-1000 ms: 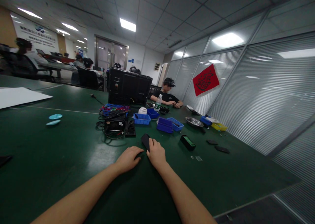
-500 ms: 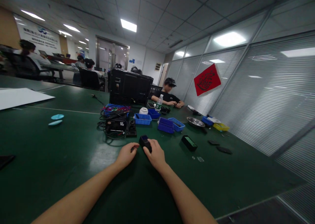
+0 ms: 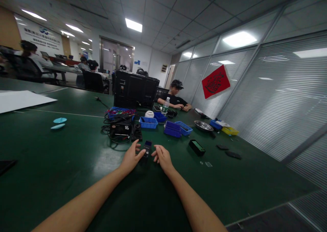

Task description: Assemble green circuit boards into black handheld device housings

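Note:
A small black handheld device with a dark screen (image 3: 147, 148) sits upright on the green table between my hands. At its left, my left hand (image 3: 131, 157) has its thumb tip against the device's lower side, while the fingers are spread apart from the thumb. On the other side, my right hand (image 3: 163, 158) is a short way off the device, its fingers loosely bent and holding nothing. Further right lies a black case with a green circuit board (image 3: 197, 147). A small ring (image 3: 201, 163) and a clear plate (image 3: 208, 164) lie in front of it.
Behind the device are a soldering station (image 3: 120, 129) with tangled cables, blue bins (image 3: 148, 123), a water bottle (image 3: 165, 106) and a monitor (image 3: 136, 90). A metal bowl (image 3: 203, 126) and black flat pieces (image 3: 233, 154) are rightward. Another person (image 3: 175, 97) sits across the table.
My right hand has let go of the device and moved slightly right. The device has turned more upright in view and shifted a little left, and my left thumb now touches it.

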{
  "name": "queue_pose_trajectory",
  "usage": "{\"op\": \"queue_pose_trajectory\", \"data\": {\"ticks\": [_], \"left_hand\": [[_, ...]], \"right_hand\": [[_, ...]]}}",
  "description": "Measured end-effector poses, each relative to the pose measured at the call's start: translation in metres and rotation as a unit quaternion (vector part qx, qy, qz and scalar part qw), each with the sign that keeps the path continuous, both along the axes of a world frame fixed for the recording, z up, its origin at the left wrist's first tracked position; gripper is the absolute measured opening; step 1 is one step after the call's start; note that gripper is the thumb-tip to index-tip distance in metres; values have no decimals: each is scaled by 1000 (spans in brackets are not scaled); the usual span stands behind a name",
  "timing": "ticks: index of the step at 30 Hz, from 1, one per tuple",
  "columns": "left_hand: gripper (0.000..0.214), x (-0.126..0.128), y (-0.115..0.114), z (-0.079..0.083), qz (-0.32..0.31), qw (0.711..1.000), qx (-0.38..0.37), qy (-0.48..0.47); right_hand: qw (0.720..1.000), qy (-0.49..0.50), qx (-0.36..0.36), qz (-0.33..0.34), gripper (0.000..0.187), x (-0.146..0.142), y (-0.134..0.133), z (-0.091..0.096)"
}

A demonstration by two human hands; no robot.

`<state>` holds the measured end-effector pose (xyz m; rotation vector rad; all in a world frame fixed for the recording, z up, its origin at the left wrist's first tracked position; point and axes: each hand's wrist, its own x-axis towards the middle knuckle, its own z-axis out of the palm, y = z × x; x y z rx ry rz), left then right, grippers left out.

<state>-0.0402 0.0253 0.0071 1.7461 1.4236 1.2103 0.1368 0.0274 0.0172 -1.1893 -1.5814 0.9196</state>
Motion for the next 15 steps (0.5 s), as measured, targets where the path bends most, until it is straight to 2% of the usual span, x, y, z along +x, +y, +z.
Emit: {"op": "queue_pose_trajectory", "data": {"ticks": [6, 11, 15], "left_hand": [[84, 4, -7, 0, -25, 987, 45, 151], [76, 6, -11, 2, -27, 973, 39, 227], [68, 6, -12, 5, -4, 966, 24, 258]], "right_hand": [[997, -70, 9, -15, 39, 4, 0, 1], [986, -165, 3, 19, 30, 2, 0, 2], [981, -191, 8, 33, 28, 3, 1, 2]]}}
